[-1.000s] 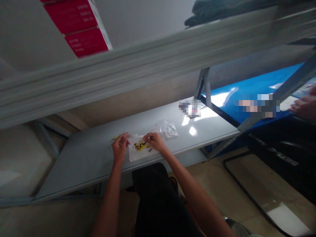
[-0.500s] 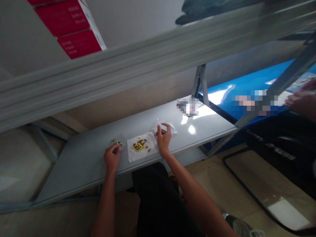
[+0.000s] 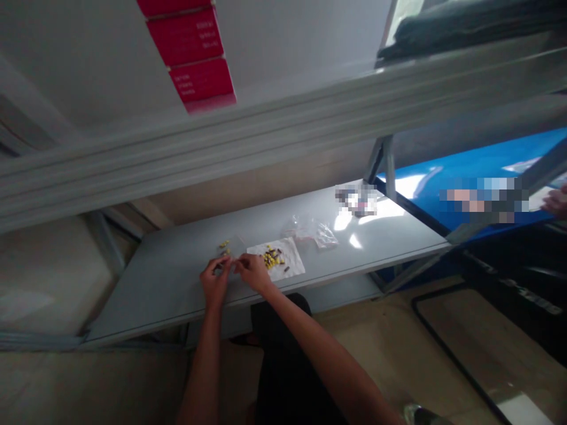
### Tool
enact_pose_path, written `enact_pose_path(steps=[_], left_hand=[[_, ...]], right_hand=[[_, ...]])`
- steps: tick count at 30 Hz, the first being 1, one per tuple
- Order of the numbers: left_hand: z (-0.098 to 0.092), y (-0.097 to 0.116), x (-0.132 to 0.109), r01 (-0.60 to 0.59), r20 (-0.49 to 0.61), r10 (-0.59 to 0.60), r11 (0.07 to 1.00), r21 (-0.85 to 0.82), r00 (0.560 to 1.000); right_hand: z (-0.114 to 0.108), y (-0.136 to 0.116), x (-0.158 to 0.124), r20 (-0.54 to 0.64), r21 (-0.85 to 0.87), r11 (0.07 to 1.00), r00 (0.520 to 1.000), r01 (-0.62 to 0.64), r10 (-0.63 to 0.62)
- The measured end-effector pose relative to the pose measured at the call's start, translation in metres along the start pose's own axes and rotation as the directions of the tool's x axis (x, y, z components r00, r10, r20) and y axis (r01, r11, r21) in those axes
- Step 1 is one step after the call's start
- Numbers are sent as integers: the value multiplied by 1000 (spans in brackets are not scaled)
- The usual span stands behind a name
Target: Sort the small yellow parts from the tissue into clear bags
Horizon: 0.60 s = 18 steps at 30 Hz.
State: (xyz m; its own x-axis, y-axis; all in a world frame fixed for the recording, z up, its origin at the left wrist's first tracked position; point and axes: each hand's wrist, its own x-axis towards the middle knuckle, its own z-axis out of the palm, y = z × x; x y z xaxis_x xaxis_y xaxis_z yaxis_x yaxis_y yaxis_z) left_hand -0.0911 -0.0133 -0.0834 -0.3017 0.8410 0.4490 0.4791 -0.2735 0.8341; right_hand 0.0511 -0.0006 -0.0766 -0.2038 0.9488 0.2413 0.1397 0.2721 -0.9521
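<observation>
My left hand (image 3: 215, 278) is closed in a pinch at the near edge of a small clear plastic bag (image 3: 240, 242) lying on the grey shelf. My right hand (image 3: 253, 273) reaches across to meet it, its fingertips pinched at the same edge. Small yellow pieces (image 3: 224, 244) show in or under the bag just beyond my fingers. Right of them lies a white cloth or paper sheet (image 3: 293, 260) bearing a pile of small yellow and dark brown pieces (image 3: 273, 257). My right hand covers the sheet's left part.
Crumpled clear plastic bags (image 3: 312, 229) lie behind the sheet, and a blurred-out item (image 3: 357, 200) sits farther right on the shelf (image 3: 163, 277). A thick upper shelf edge (image 3: 266, 124) crosses above, with red boxes (image 3: 201, 79) on it. Another person's hand (image 3: 556, 202) is at the far right.
My right hand has moved left from beside the crumpled bags, across the sheet, to my left hand. Its fingers have closed. The view has shifted somewhat.
</observation>
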Motion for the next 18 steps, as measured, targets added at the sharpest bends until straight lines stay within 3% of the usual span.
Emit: enact_pose_path(steps=[4,8,15,18], left_hand=[[0,2,1,-64,-20,64,998,0,998],[0,6,0,-116,47,118,992,-43,992],[0,15,-3,-46,227,79,988,-148,971],[1,15,-5,-43,246,71,992,-118,967]], right_hand=[[7,12,-2,-71,44,999,997,26,-23],[4,15,-5,-145,29,996,986,83,-78],[1,9,-6,-203,-107,991,973,86,-106],[0,7,-7,-217,-177,978,964,115,-153]])
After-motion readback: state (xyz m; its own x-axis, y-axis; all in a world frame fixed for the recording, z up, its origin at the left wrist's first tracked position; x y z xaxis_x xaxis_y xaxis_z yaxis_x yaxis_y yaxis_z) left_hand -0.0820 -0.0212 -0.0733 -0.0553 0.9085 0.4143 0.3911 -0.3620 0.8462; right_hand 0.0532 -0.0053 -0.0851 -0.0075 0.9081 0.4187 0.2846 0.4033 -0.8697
